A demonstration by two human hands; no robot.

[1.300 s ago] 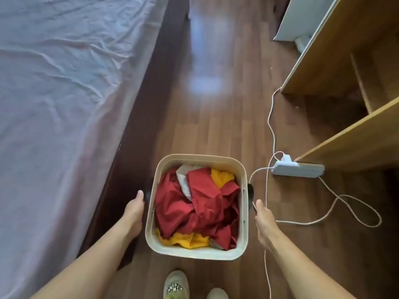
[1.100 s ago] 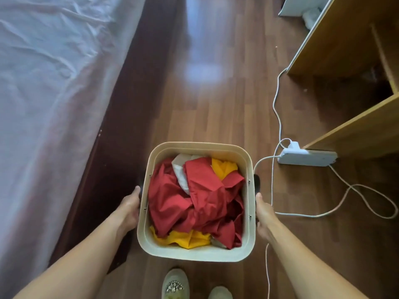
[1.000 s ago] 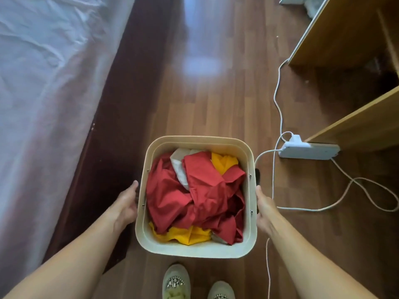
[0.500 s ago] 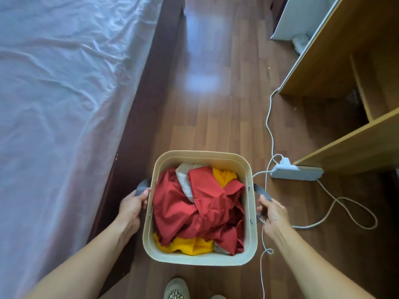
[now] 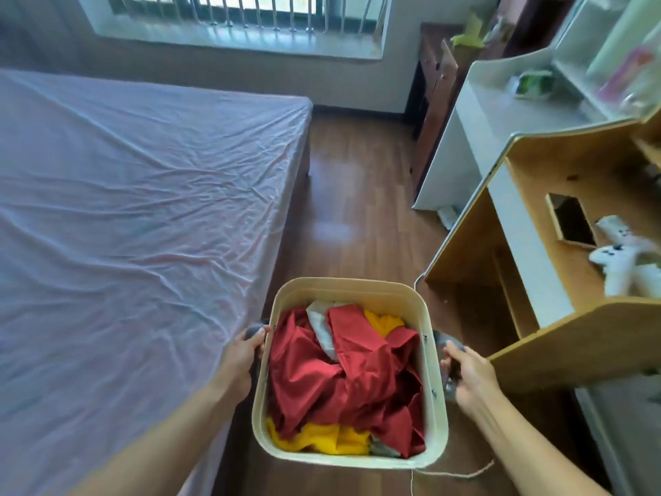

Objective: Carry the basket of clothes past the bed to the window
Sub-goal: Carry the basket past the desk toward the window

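A cream basket (image 5: 343, 289) hangs off the floor between my arms, filled with red, yellow and white clothes (image 5: 343, 374). My left hand (image 5: 241, 356) grips the grey handle on its left side. My right hand (image 5: 470, 377) grips the grey handle on its right side. The bed (image 5: 136, 216), covered in a wrinkled lilac sheet, runs along my left. The barred window (image 5: 243, 19) is in the far wall, beyond the foot of the bed.
A wooden desk (image 5: 536, 266) with a white toy (image 5: 622, 263) juts in on the right, close to the basket. Behind it stand a white unit (image 5: 475, 130) and a dark cabinet (image 5: 434, 98). A strip of wooden floor (image 5: 354, 195) leads towards the window. A white cable (image 5: 450, 472) trails below the basket.
Both hands closed on the handles and lifted the basket off the floor. My view has risen from the floor, so the bed's end and the window have come into sight.
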